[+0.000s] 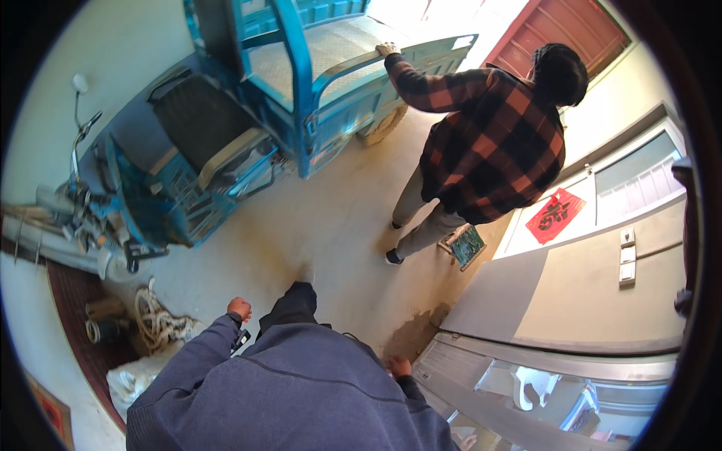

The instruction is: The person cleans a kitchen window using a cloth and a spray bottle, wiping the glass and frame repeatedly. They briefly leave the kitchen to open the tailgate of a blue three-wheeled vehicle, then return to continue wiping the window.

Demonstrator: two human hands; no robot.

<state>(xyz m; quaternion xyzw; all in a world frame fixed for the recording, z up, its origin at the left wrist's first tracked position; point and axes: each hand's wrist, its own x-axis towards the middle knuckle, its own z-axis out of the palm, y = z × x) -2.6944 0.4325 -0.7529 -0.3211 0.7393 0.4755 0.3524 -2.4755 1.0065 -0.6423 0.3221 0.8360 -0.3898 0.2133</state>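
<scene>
My left hand [240, 309] hangs out in front of me on the left, with its fingers curled and nothing visible in them. A dark band circles that wrist, and a small black device [241, 341] is at the sleeve. Low on the right, my right hand [399, 366] hangs near a glass-paned door [485, 375]; its fingers are partly hidden. Ahead stands a blue cargo tricycle [307, 107] with a black seat [203, 118]. A person in a checked shirt [491, 141] rests a hand [387, 49] on the cargo bed's side rail.
A low stool [465, 247] stands near the right wall, behind the person's legs. Coiled rope [155, 318] and a white sack [132, 380] lie along the left side. A damp patch [417, 332] marks the concrete floor. Switches [627, 256] are on the right wall.
</scene>
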